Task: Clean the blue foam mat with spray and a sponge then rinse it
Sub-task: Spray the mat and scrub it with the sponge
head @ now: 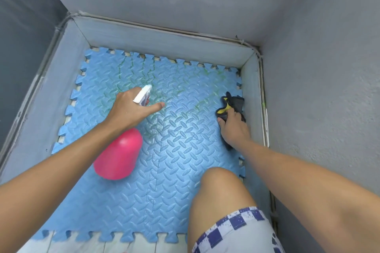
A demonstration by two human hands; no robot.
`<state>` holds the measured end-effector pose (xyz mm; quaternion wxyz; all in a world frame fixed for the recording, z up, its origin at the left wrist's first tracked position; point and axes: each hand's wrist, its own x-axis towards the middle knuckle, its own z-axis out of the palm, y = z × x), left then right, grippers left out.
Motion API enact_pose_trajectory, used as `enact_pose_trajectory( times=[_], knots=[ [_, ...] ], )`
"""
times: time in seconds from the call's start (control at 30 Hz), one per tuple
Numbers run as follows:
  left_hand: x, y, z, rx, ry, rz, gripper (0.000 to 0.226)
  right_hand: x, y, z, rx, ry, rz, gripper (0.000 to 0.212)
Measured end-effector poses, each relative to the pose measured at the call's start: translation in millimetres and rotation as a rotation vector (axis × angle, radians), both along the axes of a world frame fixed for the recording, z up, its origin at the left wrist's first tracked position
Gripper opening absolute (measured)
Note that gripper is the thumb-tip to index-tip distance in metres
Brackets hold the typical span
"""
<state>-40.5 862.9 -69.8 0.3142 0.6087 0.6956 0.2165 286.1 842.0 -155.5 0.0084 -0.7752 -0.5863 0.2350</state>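
Pink spray bottle (119, 154) clamped in left grip (127, 111), nozzle ahead; green stains (198, 107) on mat (174, 181) lie left of right grip (234, 127) clutching sponge (234, 101)

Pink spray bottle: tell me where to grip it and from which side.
Grip the pink spray bottle at its neck, under the white trigger head, coming from the left, as the left hand does: the body looks wide and smooth, and the trigger sits there.
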Motion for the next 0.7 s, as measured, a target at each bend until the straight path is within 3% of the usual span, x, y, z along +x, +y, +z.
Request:
enact_pose_trajectory(
  times=[0.13,0.27,0.33,0.43,0.53,0.63,0.7],
  knots=[
    [-2,3,1,0.024,-0.025,0.021,0.048,-3,57,-13,0.074,-0.132,-0.09,0.042],
    [-10,-1,0,0.009,-0.038,0.013,0.042,-38,140,-19,0.171,-0.171,0.01,0.042],
    [-15,-4,-1,0.025,-0.051,0.053,0.038,-81,159,-20,0.216,-0.1,0.159,0.041],
    [-14,-5,-2,0.041,-0.048,0.064,0.038,-134,151,-20,0.262,0.028,0.583,0.04],
    [-7,-3,-7,0.019,-0.02,-0.004,0.039,-116,145,-11,0.214,0.121,0.836,0.038],
    [3,4,-12,-0.044,-0.008,-0.097,0.042,-55,156,-4,0.245,0.078,0.443,0.029],
    [8,9,-18,-0.099,-0.037,-0.123,0.049,-11,155,-7,0.248,-0.03,0.146,0.038]
  ],
)
